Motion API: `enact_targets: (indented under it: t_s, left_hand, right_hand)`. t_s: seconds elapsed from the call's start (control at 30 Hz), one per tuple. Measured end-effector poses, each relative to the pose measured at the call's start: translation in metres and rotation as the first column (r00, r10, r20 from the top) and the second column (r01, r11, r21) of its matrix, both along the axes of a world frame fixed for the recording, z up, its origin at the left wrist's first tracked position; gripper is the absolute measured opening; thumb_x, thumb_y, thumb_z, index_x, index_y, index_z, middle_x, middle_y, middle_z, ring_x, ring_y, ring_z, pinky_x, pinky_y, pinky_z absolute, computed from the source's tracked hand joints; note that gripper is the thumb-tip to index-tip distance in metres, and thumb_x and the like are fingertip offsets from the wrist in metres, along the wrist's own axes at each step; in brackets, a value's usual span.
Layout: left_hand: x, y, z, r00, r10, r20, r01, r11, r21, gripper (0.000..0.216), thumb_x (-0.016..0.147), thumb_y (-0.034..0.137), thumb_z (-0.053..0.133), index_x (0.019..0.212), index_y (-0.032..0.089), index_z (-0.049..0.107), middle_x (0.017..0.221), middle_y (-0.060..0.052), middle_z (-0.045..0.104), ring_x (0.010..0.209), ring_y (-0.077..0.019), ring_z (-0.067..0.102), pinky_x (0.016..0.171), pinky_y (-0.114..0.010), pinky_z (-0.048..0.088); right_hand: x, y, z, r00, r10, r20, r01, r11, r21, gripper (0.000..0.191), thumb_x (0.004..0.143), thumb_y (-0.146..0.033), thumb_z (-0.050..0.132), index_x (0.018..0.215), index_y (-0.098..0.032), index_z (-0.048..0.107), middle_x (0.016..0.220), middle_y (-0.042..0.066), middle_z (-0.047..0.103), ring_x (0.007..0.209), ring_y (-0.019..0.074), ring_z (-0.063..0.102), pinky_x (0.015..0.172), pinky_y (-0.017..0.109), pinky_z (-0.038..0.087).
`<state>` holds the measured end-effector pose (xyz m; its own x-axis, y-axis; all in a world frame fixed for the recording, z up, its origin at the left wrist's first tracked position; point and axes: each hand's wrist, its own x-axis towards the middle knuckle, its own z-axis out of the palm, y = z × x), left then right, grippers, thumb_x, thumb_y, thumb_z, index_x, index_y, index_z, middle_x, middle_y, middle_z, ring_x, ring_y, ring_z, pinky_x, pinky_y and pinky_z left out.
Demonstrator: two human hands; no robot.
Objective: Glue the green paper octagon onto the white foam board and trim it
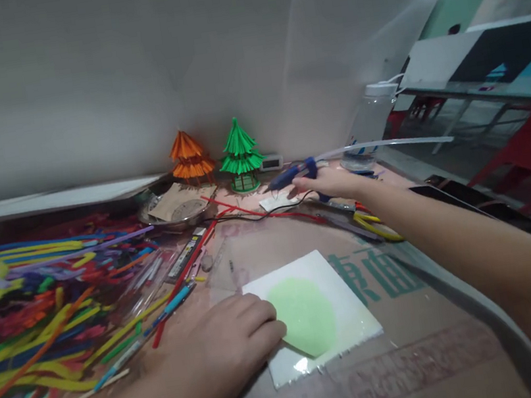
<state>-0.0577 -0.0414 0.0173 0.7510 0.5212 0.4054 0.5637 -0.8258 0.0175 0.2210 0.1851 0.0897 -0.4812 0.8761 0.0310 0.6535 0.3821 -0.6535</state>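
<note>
My left hand (232, 343) is in the lower middle, its fingers closed at the left edge of a light green paper circle (307, 312). The circle lies over a square white board (352, 329), and its lower edge looks slightly raised. Farther back on the right, my right hand (330, 179) grips a blue glue gun (294, 171) whose nozzle points left. A long translucent glue stick (387, 143) sticks out of its back end. Below the nozzle lies a small white piece (279, 202). My fingers hide part of the gun's handle.
Orange (188, 157) and green (240, 153) pipe-cleaner towers stand by the back panel. A metal dish (179, 220) holds cardboard. Many coloured pipe cleaners (34, 353) cover the left. A black cord (253, 217) crosses the middle. A clear bottle (373, 116) stands at the right.
</note>
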Motion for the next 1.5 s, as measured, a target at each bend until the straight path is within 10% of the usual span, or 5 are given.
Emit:
enact_targets:
  t_s: [0.47, 0.93, 1.5]
  left_hand:
    - [0.002, 0.001, -0.002, 1.0, 0.006, -0.025, -0.005, 1.0, 0.008, 0.014, 0.106, 0.019, 0.05, 0.104, 0.02, 0.064, 0.096, -0.003, 0.068, 0.082, -0.0183, 0.059, 0.07, -0.031, 0.042]
    - [0.004, 0.001, 0.001, 1.0, -0.006, 0.023, 0.005, 1.0, 0.026, 0.028, 0.11, 0.021, 0.039, 0.098, 0.019, 0.064, 0.092, -0.003, 0.067, 0.079, -0.0173, 0.054, 0.069, -0.03, 0.037]
    - [0.003, 0.001, 0.001, 1.0, 0.007, 0.018, -0.008, 0.999, 0.048, 0.034, 0.111, 0.024, 0.036, 0.095, 0.02, 0.065, 0.088, -0.002, 0.067, 0.077, -0.0171, 0.055, 0.068, -0.03, 0.035]
  right_hand:
    - [-0.023, 0.047, -0.029, 0.977, -0.213, 0.023, 0.211, 0.975, 0.069, 0.055, 0.088, -0.065, 0.067, 0.099, -0.012, 0.078, 0.084, 0.013, 0.077, 0.088, 0.0289, 0.069, 0.083, 0.036, 0.051]
    - [-0.002, 0.07, -0.041, 0.949, -0.314, -0.02, 0.309, 0.943, -0.123, 0.037, 0.1, -0.038, 0.065, 0.132, -0.019, 0.062, 0.132, 0.011, 0.065, 0.11, 0.0243, 0.067, 0.092, 0.046, 0.059]
    - [0.016, 0.058, -0.047, 0.833, -0.406, 0.375, 0.284, 0.897, 0.34, 0.038, 0.1, -0.038, 0.066, 0.132, -0.018, 0.062, 0.133, 0.011, 0.065, 0.111, 0.0249, 0.067, 0.093, 0.047, 0.059]
